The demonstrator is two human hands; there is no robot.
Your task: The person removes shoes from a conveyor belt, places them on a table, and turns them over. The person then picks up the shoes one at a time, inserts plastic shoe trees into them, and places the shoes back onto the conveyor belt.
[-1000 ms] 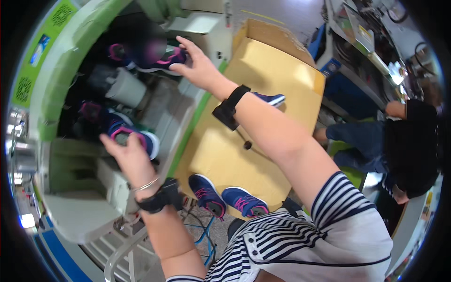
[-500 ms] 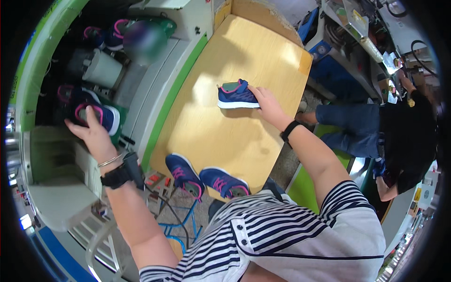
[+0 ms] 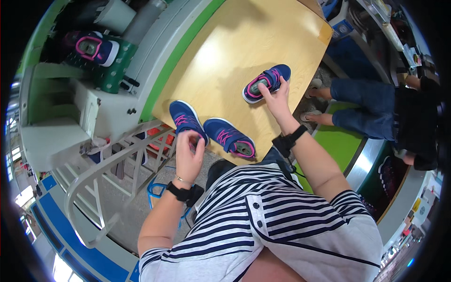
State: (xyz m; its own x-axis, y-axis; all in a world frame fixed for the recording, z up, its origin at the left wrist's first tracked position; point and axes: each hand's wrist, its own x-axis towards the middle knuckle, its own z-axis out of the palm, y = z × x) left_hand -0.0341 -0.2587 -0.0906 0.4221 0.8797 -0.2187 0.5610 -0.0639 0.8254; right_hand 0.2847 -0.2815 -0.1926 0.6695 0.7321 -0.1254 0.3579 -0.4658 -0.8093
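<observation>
A wooden bench [image 3: 225,56] with a pale yellow top is shown across the upper middle of the view, bordered on its left by a green strip and a grey machine housing [image 3: 155,42]. On that housing, a green perforated stand [image 3: 115,70] is seen carrying a navy shoe with pink lining [image 3: 91,47]. A curved grey metal rail [image 3: 108,164] is set below the bench's near-left corner. At the right edge, a seated person in blue jeans [image 3: 366,101] is partly visible, well apart from the bench top.

Three navy shoes with pink laces are laid on the bench. The far shoe [image 3: 267,82] is placed near the right edge, and its heel end is grasped by the right hand [image 3: 277,101], whose fingers are curled onto the collar. The near-left shoe [image 3: 185,120] is set at the front edge of the bench, and its heel is touched by the left hand [image 3: 190,152], which is pinched closed on the heel; whether the shoe is lifted cannot be told. The near-right shoe [image 3: 230,137] is lying just beside it, touched by neither hand. A black band is worn on each wrist.
</observation>
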